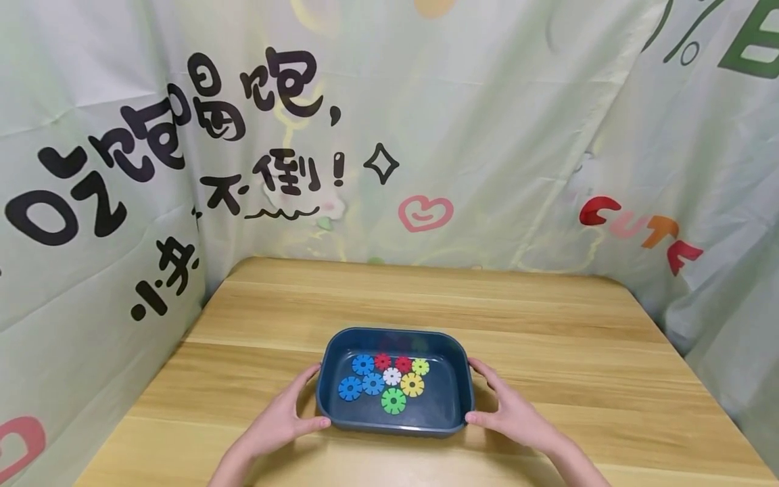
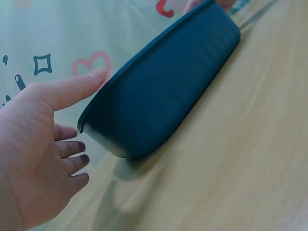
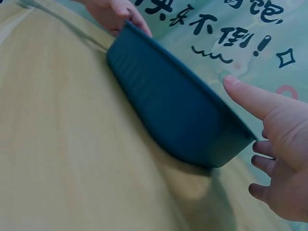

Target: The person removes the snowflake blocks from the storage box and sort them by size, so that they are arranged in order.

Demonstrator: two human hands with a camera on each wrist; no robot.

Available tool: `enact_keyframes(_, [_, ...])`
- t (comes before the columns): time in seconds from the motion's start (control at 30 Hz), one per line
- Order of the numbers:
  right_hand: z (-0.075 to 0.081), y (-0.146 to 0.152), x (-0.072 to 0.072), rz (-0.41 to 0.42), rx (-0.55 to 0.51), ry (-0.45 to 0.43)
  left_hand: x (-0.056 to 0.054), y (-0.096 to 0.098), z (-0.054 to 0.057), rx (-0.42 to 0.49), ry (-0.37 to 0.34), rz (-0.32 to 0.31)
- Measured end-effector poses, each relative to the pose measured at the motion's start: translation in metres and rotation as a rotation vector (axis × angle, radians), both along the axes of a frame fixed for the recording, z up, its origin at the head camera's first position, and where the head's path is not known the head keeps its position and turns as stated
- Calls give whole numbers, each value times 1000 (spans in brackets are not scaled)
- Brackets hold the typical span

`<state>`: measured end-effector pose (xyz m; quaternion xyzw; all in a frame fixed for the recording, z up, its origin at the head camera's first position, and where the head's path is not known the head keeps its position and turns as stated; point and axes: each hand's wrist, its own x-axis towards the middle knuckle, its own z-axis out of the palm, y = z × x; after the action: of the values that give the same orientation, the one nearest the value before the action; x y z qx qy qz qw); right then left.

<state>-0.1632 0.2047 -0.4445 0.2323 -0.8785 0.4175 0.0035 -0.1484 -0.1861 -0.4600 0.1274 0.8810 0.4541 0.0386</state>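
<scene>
Both our left hand [image 1: 285,414] and right hand [image 1: 514,414] spread loosely, gripping nothing, flanking the navy tray [image 1: 395,429]; any contact we couldn't confirm.

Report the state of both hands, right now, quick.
Left hand: open, at the left end of the dark blue tray.
Right hand: open, at the right end.

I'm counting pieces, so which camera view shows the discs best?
The head view: it looks down into the tray, with the discs spread inside. Neither wrist view shows any; the tray's outer side hides them.
</scene>
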Motion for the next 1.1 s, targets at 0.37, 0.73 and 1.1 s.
enact_keyframes(0.37, [31, -12, -31, 67, 9, 51, -9, -2, -10, 190, -26, -89])
enact_keyframes(0.73, [42, -55, -50, 192, 54, -177, -7, -1, -14, 126, -38, -63])
enact_keyframes(1.1, [24, -84, -64, 203, 60, -251, -3, 0, -14, 114, -41, -19])
